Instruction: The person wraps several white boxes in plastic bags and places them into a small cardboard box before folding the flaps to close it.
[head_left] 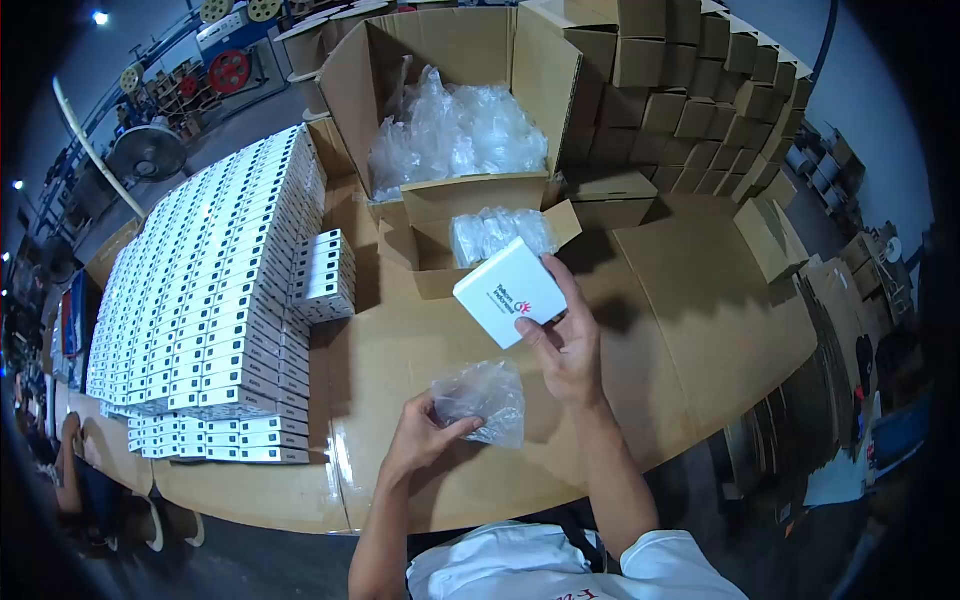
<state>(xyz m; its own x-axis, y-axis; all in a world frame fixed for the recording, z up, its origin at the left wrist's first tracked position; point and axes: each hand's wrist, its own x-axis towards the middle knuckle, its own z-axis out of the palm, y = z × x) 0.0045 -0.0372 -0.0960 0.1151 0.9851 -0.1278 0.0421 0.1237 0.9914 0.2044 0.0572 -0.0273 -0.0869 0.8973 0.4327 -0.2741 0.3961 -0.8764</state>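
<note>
My right hand (572, 350) grips a flat white box (508, 292) by its right side, thumb on the printed face with its red logo and dark lettering. Lower and to the left, my left hand (428, 432) pinches a clear plastic bag (488, 400), which looks crumpled. Just behind the white box stands a small open carton (436, 284) holding clear plastic-wrapped items (490, 236). The box in my right hand overlaps that carton's front edge in this view.
Stacked white boxes (200, 290) fill the table's left side, with a smaller stack (326, 275) beside them. A large carton (440, 45) of clear plastic bags (460, 130) stands behind. Brown cartons (690, 110) are piled back right. Another person's arm (68, 465) shows far left.
</note>
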